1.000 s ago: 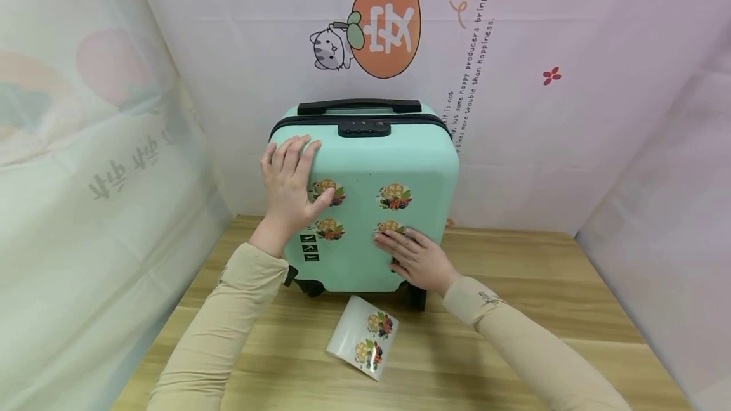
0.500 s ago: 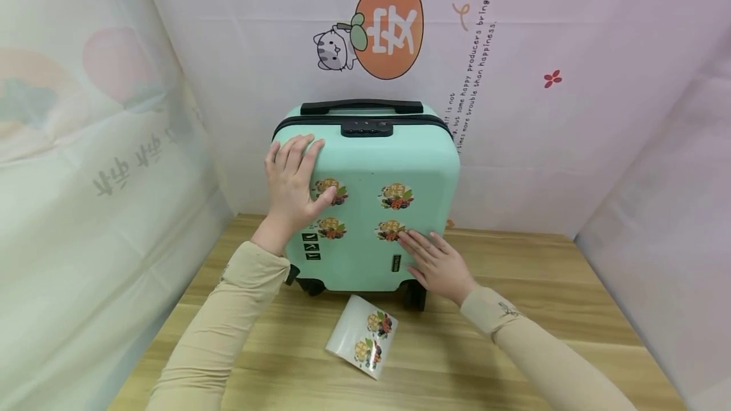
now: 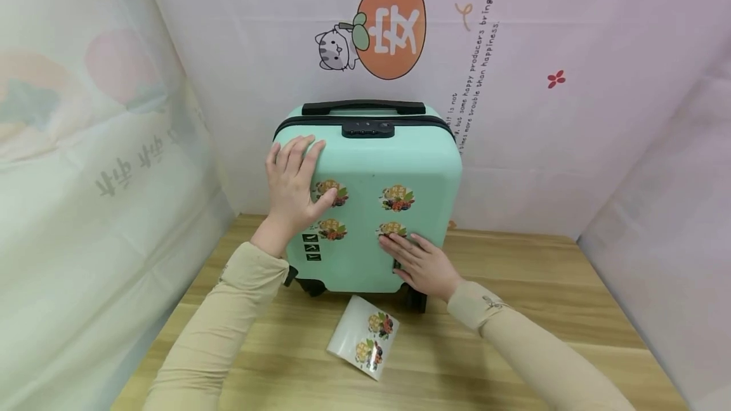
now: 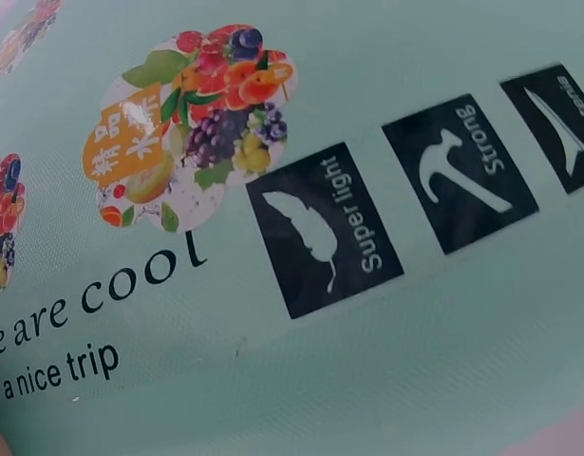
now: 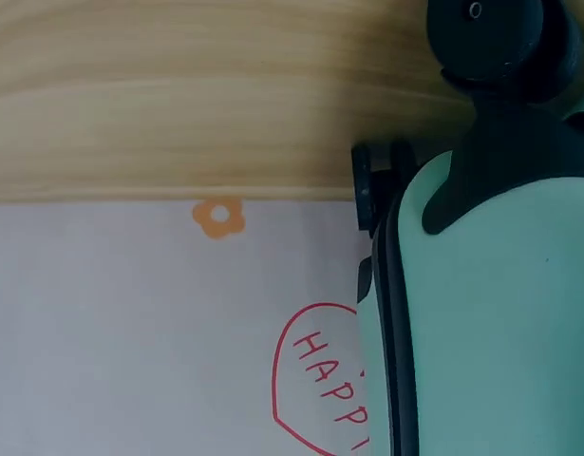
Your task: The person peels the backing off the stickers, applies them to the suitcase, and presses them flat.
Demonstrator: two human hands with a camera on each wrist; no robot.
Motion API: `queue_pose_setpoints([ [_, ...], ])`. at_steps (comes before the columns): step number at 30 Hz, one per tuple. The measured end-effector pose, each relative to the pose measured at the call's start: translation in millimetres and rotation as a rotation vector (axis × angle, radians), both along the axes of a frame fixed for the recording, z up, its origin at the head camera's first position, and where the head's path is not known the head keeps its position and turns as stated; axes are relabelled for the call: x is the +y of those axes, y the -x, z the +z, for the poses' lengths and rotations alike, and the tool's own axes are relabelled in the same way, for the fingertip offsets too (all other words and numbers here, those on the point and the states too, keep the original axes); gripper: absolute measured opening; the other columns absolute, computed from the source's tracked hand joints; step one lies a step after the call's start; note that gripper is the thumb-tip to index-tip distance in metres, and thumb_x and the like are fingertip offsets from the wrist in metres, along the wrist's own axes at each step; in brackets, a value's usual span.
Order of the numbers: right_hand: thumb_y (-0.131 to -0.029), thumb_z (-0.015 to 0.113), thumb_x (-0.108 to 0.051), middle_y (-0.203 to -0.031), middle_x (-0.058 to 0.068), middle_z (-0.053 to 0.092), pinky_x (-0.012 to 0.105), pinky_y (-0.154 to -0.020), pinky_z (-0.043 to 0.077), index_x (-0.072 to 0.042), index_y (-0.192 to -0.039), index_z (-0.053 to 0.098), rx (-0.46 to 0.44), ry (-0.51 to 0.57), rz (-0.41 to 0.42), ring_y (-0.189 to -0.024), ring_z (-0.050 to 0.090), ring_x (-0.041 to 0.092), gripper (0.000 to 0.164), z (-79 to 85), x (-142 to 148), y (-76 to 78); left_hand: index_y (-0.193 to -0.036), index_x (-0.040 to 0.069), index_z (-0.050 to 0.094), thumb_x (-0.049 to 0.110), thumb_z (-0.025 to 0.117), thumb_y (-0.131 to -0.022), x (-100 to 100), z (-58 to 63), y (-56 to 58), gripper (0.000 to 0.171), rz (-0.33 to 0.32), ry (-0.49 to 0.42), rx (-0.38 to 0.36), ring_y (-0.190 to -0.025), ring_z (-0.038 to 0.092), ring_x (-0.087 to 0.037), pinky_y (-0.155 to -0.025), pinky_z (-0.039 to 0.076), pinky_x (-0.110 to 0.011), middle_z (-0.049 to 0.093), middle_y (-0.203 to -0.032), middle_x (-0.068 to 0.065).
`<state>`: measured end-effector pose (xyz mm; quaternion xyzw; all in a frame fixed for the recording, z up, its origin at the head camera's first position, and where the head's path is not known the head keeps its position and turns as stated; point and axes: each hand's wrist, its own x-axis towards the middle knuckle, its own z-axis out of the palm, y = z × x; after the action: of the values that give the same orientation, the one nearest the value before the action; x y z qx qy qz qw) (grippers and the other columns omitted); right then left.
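A mint-green suitcase (image 3: 360, 163) stands upright on the wooden table, bearing fruit stickers on its front. My left hand (image 3: 292, 186) rests with spread fingers on its upper left corner, the thumb beside the upper left sticker (image 3: 338, 198). Lower right, the straight fingers of my right hand (image 3: 422, 265) lie on the suitcase and cover the bottom of another sticker (image 3: 391, 228). The left wrist view shows a fruit sticker (image 4: 197, 123) close up, partly over printed lettering. On the table before the suitcase lies a curled sticker sheet (image 3: 365, 338) with two fruit stickers on it.
Black wheels (image 3: 415, 297) hold the suitcase up, and a black handle (image 3: 362, 106) tops it. A printed cloth (image 3: 514, 144) hangs close behind. More cloth walls flank the wooden table (image 3: 525, 309). Dark printed squares (image 4: 325, 228) mark the suitcase's left part.
My right hand slid right off the lower right sticker, then moved back left over its lower part. The left hand, suitcase and sticker sheet have stayed in place.
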<state>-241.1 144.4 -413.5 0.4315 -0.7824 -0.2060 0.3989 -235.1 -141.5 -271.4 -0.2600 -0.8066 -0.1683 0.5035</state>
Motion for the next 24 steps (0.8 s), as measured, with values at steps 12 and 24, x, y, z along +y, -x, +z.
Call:
queue_pose_setpoints([
  [12, -0.103, 0.022, -0.045, -0.158, 0.001, -0.013, 0.034, -0.12, 0.01, -0.016, -0.152, -0.005, -0.039, -0.045, 0.069, -0.146, -0.008, 0.016, 0.063, 1.2, 5, -5.7, -0.133, 0.005, 0.048, 0.055, 0.039, -0.086, -1, 0.7, -0.4, 0.069, 0.0, 0.014, -0.016, -0.128, 0.036, -0.035, -0.109, 0.015, -0.058, 0.045, -0.136, -0.017],
  [24, -0.103, 0.018, -0.046, -0.158, -0.004, -0.011, 0.03, -0.12, 0.008, -0.015, -0.152, 0.0, 0.046, 0.142, 0.042, -0.146, -0.007, 0.011, 0.06, 38.5, -8, 3.9, -0.134, 0.005, 0.047, 0.052, 0.043, -0.084, -3, 0.9, -0.2, 0.069, 0.005, 0.032, -0.013, -0.128, 0.035, -0.035, -0.109, 0.015, -0.059, 0.045, -0.136, -0.017],
])
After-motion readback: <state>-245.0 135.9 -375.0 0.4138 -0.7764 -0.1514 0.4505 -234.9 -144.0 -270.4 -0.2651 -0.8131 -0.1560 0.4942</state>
